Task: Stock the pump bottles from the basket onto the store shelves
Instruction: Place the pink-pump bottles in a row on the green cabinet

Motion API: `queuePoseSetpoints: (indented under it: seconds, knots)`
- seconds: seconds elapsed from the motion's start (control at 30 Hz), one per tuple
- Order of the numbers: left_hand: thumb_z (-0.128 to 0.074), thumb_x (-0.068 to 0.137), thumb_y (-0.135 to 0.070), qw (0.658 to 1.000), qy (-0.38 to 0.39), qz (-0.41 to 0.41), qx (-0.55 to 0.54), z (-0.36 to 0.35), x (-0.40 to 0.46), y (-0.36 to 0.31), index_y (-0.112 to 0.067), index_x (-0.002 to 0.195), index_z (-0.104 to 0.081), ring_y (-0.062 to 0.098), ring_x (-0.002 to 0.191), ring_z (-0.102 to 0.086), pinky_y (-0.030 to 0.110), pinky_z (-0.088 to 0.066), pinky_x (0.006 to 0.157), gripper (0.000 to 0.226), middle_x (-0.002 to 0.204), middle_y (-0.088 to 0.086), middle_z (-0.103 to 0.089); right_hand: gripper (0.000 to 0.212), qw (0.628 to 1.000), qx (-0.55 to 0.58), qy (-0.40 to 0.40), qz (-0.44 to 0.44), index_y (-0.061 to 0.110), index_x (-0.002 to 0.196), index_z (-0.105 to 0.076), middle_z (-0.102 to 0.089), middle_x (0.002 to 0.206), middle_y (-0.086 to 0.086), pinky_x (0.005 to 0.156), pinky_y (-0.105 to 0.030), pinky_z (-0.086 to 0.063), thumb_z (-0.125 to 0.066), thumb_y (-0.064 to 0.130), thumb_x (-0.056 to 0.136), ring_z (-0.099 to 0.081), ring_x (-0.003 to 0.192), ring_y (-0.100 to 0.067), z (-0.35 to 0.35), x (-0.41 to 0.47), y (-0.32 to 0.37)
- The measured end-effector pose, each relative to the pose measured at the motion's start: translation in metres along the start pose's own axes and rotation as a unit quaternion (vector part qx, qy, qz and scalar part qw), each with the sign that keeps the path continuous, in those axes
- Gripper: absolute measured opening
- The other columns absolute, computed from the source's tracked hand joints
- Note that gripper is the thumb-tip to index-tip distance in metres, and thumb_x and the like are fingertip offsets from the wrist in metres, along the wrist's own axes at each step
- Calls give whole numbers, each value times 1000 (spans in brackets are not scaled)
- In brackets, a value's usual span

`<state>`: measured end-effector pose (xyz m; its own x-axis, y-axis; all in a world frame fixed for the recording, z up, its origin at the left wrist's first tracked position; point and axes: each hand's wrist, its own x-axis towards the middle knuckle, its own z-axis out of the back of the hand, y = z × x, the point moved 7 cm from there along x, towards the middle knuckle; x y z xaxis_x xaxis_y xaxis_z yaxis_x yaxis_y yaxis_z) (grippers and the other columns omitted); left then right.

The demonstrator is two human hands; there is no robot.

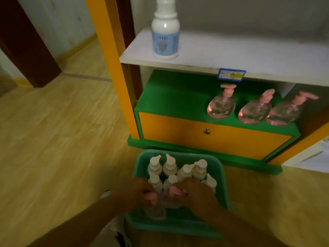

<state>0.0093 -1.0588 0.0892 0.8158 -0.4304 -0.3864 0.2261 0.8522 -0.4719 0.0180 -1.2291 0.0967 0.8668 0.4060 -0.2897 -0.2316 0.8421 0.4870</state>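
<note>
A: So, where are both hands?
B: Down in the teal basket (224, 177) on the floor (53, 131), at the foot of the shelves. The left hand (140, 190) has its fingers curled round the pink pump of a clear bottle (156, 209) at the basket's near end. The right hand (194, 193) is curled round the pink pump of a second clear bottle (171, 202) just beside the first.

A: Are they really gripping, or only touching?
B: Gripping, as far as the blur allows. Pink shows between the fingers of each hand.

A: What else is in the basket?
B: White pump bottles (170, 167), standing upright and packed together at the far end, just beyond the knuckles. I cannot count them exactly.

A: And the shelves?
B: On the green ledge (169, 97) above the orange drawer (204, 139), three pink-pump bottles (221, 107) stand in a row at the right, the last two touching. The left part of that ledge is bare green. One white bottle with a blue label (165, 35) stands upright on the white shelf (249, 56) above, near its left end. A blue price tag (232, 74) hangs on that shelf's front edge.
</note>
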Motion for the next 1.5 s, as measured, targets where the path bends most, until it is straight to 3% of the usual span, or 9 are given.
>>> queuePoseSetpoints:
  seconds: [0.13,0.3,0.4,0.6,0.77,0.83,0.93,1.03,1.5]
  knots:
    - [-64,81,-39,991,-46,-47,-115,63,-10,-28,-34,95,-70,-1,88,-62,18,-52,76,16,95,-18,-69,27,999,5,-46,22,33,101,-68,-63,96,8,74,-25,-48,-50,51,89,-57,84,-7,74,-7,14]
    - [-78,68,-22,935,-180,-65,-299,146,-6,-67,-21,88,-76,6,84,-69,21,-56,76,20,91,-10,-75,20,983,82,-158,34,33,97,-73,-66,89,11,75,-31,-50,-63,44,83,-60,81,-8,176,-7,31]
    - [-76,67,-23,891,-266,-58,-363,185,-2,-70,-19,84,-76,12,83,-69,26,-55,72,17,91,1,-74,17,960,157,-225,59,18,98,-74,-66,84,10,70,-9,-45,-66,27,85,-60,74,5,220,-1,38]
    - [-74,71,-9,878,-305,-63,-364,213,13,-60,-18,94,-74,9,103,-64,29,-55,86,25,113,-5,-68,26,935,189,-298,28,21,110,-69,-69,95,8,70,-9,-42,-68,28,84,-60,82,-1,249,50,19]
    - [-75,72,-16,891,-332,-28,-309,215,20,-39,-24,92,-72,3,88,-67,18,-53,73,22,92,-10,-73,25,929,205,-308,1,18,111,-68,-63,92,10,57,-3,-37,-65,25,87,-54,79,0,253,92,10]
    - [-74,73,-15,888,-332,-11,-318,212,22,-30,-26,88,-72,-5,84,-66,11,-52,64,19,83,-16,-72,23,923,228,-311,-4,19,110,-69,-66,97,9,66,-8,-41,-64,22,88,-59,89,-8,252,108,9]
    - [-74,73,-13,885,-329,5,-329,208,26,-22,-27,86,-71,-13,78,-63,2,-48,60,20,78,-20,-69,20,900,277,-336,-19,22,102,-72,-73,104,-1,88,-37,-55,-68,18,84,-65,99,-21,255,128,4]
    - [-73,75,-12,885,-329,10,-329,210,32,-18,-17,95,-71,-18,75,-61,1,-47,59,21,89,-14,-68,22,898,272,-345,-30,20,104,-72,-72,108,-2,96,-38,-51,-67,16,83,-64,103,-20,256,140,1]
    - [-74,73,-16,875,-348,15,-335,212,46,-11,-20,97,-72,2,91,-64,9,-51,64,24,99,-5,-71,26,909,244,-337,-36,19,111,-69,-69,115,-1,93,-35,-51,-66,21,85,-62,106,-21,245,156,-5]
